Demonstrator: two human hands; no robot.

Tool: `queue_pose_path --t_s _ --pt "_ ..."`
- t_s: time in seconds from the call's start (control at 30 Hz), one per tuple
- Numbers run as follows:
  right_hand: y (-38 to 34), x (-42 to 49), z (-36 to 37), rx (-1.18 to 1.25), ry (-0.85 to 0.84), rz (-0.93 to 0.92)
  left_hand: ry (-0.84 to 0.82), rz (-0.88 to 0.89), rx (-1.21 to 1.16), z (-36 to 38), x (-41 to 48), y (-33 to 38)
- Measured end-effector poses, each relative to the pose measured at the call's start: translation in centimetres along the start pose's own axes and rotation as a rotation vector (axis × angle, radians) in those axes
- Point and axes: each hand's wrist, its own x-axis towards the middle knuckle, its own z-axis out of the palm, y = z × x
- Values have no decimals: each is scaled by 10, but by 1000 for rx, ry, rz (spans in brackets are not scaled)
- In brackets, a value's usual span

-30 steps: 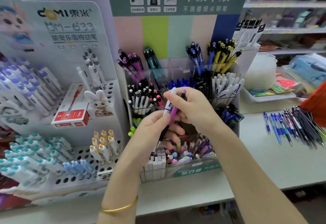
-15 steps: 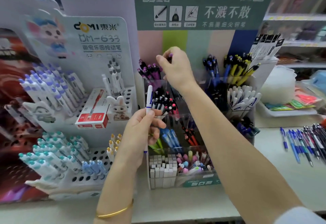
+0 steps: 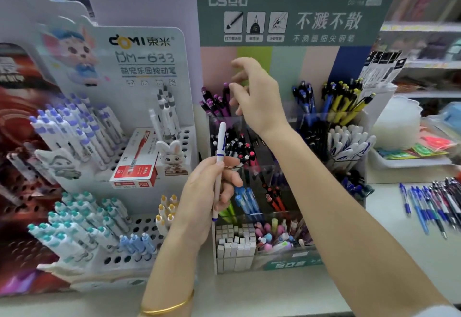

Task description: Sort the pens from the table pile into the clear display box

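I see the left hand (image 3: 207, 199) gripping a white pen (image 3: 220, 142) with a blue band. The pen stands nearly upright, just in front of the clear display box (image 3: 289, 261). The right hand (image 3: 257, 99) is raised at the box's back left compartment, fingers loose and spread, holding nothing I can make out. Its fingertips are just beside the tops of the purple pens (image 3: 214, 104) there. The pen pile (image 3: 434, 204) lies on the table (image 3: 262, 296), well to the right of both hands.
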Motion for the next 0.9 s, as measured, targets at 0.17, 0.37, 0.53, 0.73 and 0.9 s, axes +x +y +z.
queue_pose_path --t_s 0.17,0.37,0.53,0.73,0.9 --pt "-1 -21 -17 59 78 24 -60 10 -5 7 2 1" --pt "7 -69 -41 257 64 263 -148 12 121 25 5 -9" --pt "18 -121 -73 324 -20 386 -278 -40 274 43 7 -28" --pt "44 -142 -126 212 428 425 -298 -184 349 73 9 -60" --pt "64 -149 -152 -137 601 289 -160 -222 356 83 15 -74"
